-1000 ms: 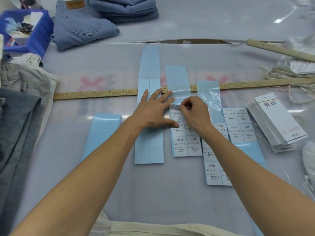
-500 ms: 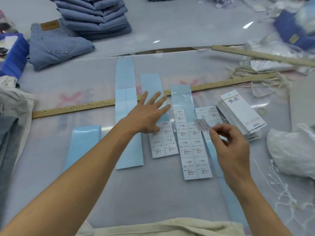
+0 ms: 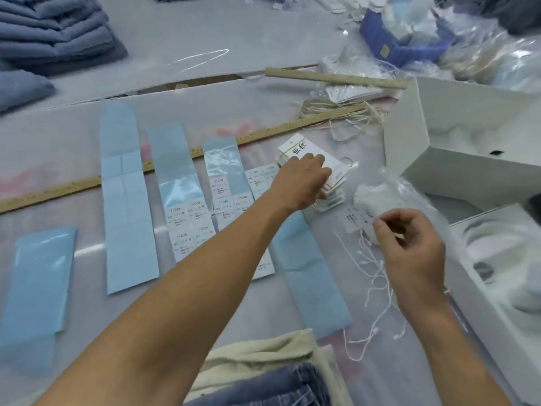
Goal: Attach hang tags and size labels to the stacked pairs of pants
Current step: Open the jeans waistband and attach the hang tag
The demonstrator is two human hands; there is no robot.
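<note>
A stack of white hang tags (image 3: pixel 295 148) lies right of the blue backing sheets that carry the size labels (image 3: pixel 191 222). My left hand (image 3: pixel 304 178) reaches across the sheets and grips the top of that stack, fingers over the top tag and thumb at the near edge. My right hand (image 3: pixel 409 247) hovers nearer to me and pinches one peeled white size label (image 3: pixel 355 219) between thumb and forefinger. Folded blue pants (image 3: pixel 49 33) are stacked at the far left. More denim (image 3: pixel 263 385) lies at the near edge.
Loose white tag strings (image 3: pixel 370 268) lie under my right hand, beside a clear bag of strings (image 3: pixel 380 191). White open boxes (image 3: pixel 456 159) stand at the right. A long wooden ruler (image 3: pixel 73 186) crosses the table behind the sheets, with twine (image 3: pixel 328 108) further back.
My left hand left the label sheets and moved right onto the hang tag stack. My right hand carried the peeled label right and toward me. The view swung right.
</note>
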